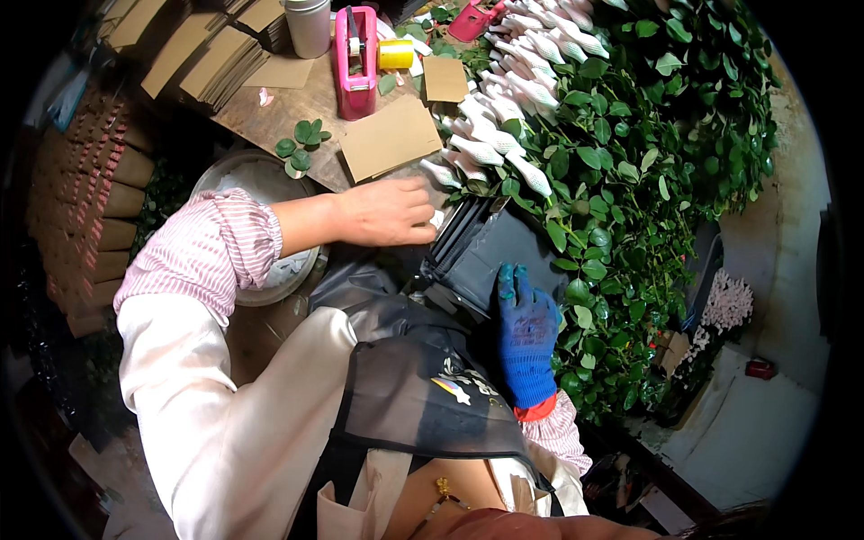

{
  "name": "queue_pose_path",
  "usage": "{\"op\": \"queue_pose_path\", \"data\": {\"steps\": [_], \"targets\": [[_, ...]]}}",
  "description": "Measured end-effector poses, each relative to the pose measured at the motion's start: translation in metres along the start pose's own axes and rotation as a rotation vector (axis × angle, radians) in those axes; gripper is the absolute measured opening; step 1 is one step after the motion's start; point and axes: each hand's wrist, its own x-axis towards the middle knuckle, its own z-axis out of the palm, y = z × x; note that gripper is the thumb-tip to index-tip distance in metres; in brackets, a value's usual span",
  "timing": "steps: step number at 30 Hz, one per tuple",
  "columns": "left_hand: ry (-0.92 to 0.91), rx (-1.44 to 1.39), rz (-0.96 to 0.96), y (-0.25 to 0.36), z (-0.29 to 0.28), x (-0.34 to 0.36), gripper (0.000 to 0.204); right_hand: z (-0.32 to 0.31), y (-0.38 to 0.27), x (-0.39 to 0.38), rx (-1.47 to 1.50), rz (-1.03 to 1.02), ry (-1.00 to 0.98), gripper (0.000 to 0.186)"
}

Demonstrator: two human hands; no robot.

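Note:
My bare left hand (389,212) is at the table's near edge, its fingers curled together. A small white scrap (438,219) shows by its fingertips; what the fingers hold, if anything, is hidden. Just right of that hand sits a dark grey, ribbed, box-like thing (490,255). My right hand (527,328), in a blue knitted glove with green-stained fingertips, lies on its right side with fingers stretched out. Beyond it are several rose buds in white mesh sleeves (481,135), their leafy green stems (612,207) heaped to the right.
Brown cardboard sheets (390,137) lie on the wooden table (261,117), beside a pink tape dispenser (356,67), yellow tape roll (395,54) and white cup (309,27). A pale bucket (202,180) stands below my left arm. Wrapped brown bundles (108,198) are stacked far left.

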Motion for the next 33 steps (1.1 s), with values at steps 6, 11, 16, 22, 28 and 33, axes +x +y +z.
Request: {"op": "queue_pose_path", "data": {"steps": [6, 11, 16, 22, 28, 33], "targets": [[0.012, 0.258, -0.388, -0.024, 0.03, 0.01, 0.016, 0.002, 0.0, -0.002, 0.016, 0.009, -0.009, 0.061], [0.027, 0.289, -0.411, -0.047, 0.045, 0.032, 0.016, -0.002, 0.001, -0.002, 0.022, -0.005, -0.019, 0.061], [-0.049, 0.108, -0.498, -0.045, 0.038, 0.034, 0.044, -0.002, 0.002, 0.001, 0.072, -0.001, -0.027, 0.06], [-0.138, 0.061, -0.705, -0.024, 0.042, 0.028, 0.076, -0.003, 0.003, 0.001, 0.112, 0.032, 0.017, 0.065], [0.012, 0.159, -0.464, -0.044, 0.038, 0.035, 0.026, -0.005, 0.002, 0.001, 0.086, 0.007, 0.023, 0.059], [-0.112, 0.08, -0.36, -0.06, 0.034, 0.047, 0.015, -0.006, -0.002, 0.001, 0.102, 0.034, 0.014, 0.058]]}}
